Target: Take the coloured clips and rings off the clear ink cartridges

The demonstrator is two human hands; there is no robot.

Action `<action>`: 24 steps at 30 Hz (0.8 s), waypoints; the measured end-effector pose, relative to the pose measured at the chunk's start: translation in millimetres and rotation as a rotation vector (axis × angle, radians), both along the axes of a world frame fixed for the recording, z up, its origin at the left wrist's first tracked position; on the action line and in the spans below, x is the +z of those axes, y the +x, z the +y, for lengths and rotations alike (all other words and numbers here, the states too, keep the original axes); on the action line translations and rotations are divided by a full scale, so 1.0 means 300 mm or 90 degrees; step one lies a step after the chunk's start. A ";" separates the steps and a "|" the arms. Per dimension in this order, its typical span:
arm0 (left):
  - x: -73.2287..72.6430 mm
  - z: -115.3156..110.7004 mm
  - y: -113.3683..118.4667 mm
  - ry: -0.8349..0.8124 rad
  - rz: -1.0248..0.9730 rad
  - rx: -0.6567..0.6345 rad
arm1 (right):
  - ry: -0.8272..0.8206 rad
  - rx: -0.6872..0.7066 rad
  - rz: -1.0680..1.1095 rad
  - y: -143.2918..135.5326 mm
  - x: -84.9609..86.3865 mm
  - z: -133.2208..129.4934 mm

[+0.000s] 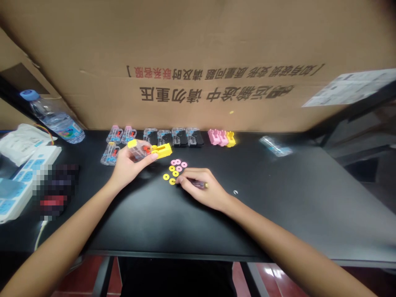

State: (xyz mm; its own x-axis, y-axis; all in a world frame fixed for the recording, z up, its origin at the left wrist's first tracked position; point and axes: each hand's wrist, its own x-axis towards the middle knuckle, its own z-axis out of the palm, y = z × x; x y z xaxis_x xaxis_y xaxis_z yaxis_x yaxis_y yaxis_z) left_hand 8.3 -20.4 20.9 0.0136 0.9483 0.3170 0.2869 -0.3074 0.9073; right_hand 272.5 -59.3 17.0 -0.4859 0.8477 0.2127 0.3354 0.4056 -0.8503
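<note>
In my left hand [125, 167] is a small clear plastic device [140, 150] with yellow parts and a red piece inside. Its yellow end [163, 151] points right, between my thumb and fingers. My right hand [204, 185] is closed round a slim pen-like tool [201, 184] with a gold-coloured end; its tip is hidden by my fingers. Those fingertips are right at a yellow ring [172, 181] on the table. Around it lie several more flat yellow rings [166, 177] and pink rings [184, 164].
Along the cardboard wall [198, 45] stand several clear-and-black devices [179, 137], clear-and-pink ones [115, 135], and pink and yellow parts [221, 137]. A clear packet [275, 146] and a small white clip [235, 192] lie right. Left are a bottle [57, 119] and a power strip [27, 189].
</note>
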 end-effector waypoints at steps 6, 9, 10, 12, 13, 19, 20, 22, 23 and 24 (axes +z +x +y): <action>-0.010 0.003 0.009 0.003 -0.027 -0.006 | 0.045 -0.003 0.027 0.002 -0.010 0.018; -0.018 0.003 0.012 -0.001 -0.040 -0.009 | 0.067 0.028 0.013 -0.003 -0.018 0.018; -0.019 0.003 0.013 -0.005 -0.046 -0.013 | 0.075 0.016 0.010 -0.002 -0.019 0.020; -0.020 0.003 0.012 -0.020 -0.057 -0.024 | 0.090 -0.035 0.013 0.008 -0.015 0.027; -0.020 0.003 0.012 -0.029 -0.061 -0.030 | 0.096 -0.060 0.020 0.016 -0.010 0.031; -0.017 -0.013 0.030 -0.073 -0.058 -0.092 | 0.207 -0.161 0.082 0.066 0.029 0.042; -0.017 -0.019 0.038 -0.078 -0.057 -0.109 | 0.223 -0.166 0.067 0.068 0.030 0.041; -0.020 -0.034 0.055 -0.081 -0.055 -0.144 | 0.242 -0.146 0.026 0.064 0.026 0.037; -0.022 -0.042 0.063 -0.078 -0.052 -0.158 | 0.248 -0.124 0.005 0.060 0.020 0.035; -0.024 -0.050 0.071 -0.070 -0.045 -0.169 | 0.248 -0.099 -0.016 0.055 0.013 0.033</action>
State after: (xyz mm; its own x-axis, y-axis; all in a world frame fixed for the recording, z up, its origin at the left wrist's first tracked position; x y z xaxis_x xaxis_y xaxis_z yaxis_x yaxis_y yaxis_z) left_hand 29.5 -35.2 13.7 0.2470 0.9434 0.2212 0.1440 -0.2615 0.9544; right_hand 288.9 -49.4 21.0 -0.3676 0.7699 0.5217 0.4368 0.6382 -0.6339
